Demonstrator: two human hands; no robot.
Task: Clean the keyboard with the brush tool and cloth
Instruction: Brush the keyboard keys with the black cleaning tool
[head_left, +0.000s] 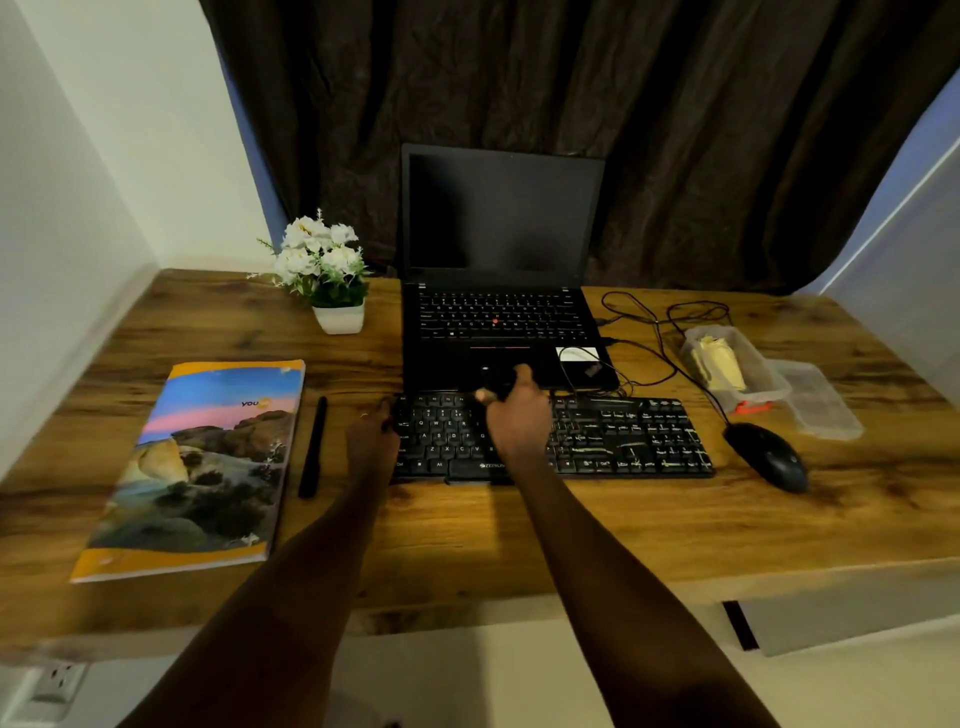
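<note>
Keyboard (623, 441) lies on the desk (519, 535) just before the laptop (498, 234), long axis left to right. The right hand (519, 418) is over its upper middle rows, fingers clamped on a small dark tool judged to be the brush (497, 383), its head too blurred to make out. The left hand (371, 436) sits at the keyboard's left end, whether gripping or merely resting I cannot tell; most keys extend rightward from the brush, favouring the right hand, and the yellow cloth (719, 364) lies in a tub (761, 392) well off to the right.

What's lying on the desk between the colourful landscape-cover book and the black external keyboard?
A slim black pen, and the left hand at the black keyboard; head view.
</note>
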